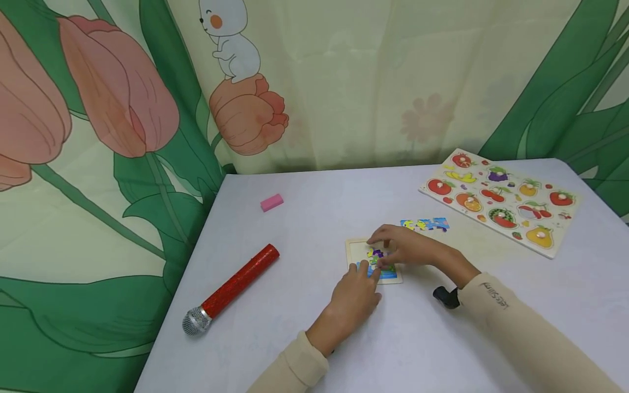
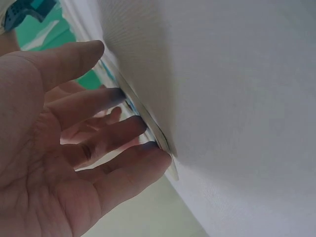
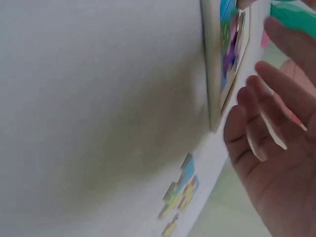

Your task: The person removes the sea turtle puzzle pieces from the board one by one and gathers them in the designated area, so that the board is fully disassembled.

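A small wooden jigsaw tray (image 1: 349, 250) lies in the middle of the table, its lower part filled with blue, green and purple puzzle pieces (image 1: 377, 253). From the near side, my left hand (image 1: 355, 302) rests its extended fingertips on the tray's lower pieces. My right hand (image 1: 410, 246) reaches over from the right, with its fingers spread above the tray and covering part of it. In the right wrist view, those fingers are loosely bent beside the tray's edge (image 3: 213, 74), holding nothing. Several loose puzzle pieces (image 1: 425, 224) lie just beyond the right hand.
A large fruit peg board (image 1: 508, 199) lies at the back right. On the left are a red microphone (image 1: 241, 280) and a pink block (image 1: 272, 202). A black object (image 1: 446, 297) shows by the right sleeve. A printed curtain (image 1: 354, 82) hangs behind the table.
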The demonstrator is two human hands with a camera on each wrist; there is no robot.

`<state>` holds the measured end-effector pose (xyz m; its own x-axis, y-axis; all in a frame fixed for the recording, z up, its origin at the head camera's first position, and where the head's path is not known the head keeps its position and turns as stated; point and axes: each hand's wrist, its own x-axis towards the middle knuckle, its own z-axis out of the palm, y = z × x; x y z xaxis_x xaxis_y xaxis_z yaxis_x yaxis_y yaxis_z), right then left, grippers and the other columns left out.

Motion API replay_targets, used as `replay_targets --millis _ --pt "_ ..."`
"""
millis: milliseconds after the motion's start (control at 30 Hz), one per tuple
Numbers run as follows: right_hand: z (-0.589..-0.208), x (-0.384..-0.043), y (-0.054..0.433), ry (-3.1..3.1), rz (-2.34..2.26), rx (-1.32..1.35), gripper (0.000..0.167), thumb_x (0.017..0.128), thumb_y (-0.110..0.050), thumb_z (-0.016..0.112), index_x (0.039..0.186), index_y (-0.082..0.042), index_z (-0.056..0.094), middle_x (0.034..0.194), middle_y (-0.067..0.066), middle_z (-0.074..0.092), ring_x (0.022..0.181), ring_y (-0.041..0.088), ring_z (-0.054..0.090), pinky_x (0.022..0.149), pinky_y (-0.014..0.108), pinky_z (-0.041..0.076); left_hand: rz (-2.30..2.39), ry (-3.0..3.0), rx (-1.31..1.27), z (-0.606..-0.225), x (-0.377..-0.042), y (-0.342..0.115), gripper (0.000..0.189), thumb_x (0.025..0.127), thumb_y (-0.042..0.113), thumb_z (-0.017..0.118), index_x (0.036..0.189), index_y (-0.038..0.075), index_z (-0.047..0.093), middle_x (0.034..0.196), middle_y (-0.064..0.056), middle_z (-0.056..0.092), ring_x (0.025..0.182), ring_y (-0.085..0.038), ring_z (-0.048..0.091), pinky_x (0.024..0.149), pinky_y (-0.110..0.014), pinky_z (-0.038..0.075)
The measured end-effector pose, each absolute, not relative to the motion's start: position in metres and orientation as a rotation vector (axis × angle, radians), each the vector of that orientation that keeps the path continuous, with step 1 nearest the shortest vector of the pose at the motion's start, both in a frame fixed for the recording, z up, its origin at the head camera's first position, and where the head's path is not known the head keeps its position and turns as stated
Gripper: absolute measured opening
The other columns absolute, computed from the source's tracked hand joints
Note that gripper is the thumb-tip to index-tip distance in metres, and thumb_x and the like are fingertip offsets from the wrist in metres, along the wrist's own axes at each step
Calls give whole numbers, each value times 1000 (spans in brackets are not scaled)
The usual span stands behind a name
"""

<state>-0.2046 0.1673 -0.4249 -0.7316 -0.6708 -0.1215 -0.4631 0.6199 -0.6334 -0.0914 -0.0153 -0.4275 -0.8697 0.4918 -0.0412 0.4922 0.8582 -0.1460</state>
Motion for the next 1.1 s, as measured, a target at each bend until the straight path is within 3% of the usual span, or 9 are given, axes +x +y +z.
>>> replay_targets --millis 200,433,1100 --pt "-428 -205 162 2491 -702 -917 49 89 -22 83 133 -7 69 124 8 62 99 20 57 90 39 54 -209 3021 800 -427 -92 -14 52 96 43 72 140 15 66 126 -8 59 106 -21 60 78 -20 56" --pt "-431 -203 164 2508 -693 -937 48 89 -20 83 133 -7 69 111 3 62 92 17 54 82 32 53 -222 3003 788 -427 -93 -13 52 97 44 70 141 16 65 132 -8 58 112 -23 60 82 -22 56" --pt "-431 -206 187 2547 -840 -908 39 91 -10 80 127 0 71 108 1 69 93 16 62 81 32 56 -198 3047 804 -429 -94 -14 49 95 41 74 137 16 68 125 -9 60 101 -22 61 74 -20 56"
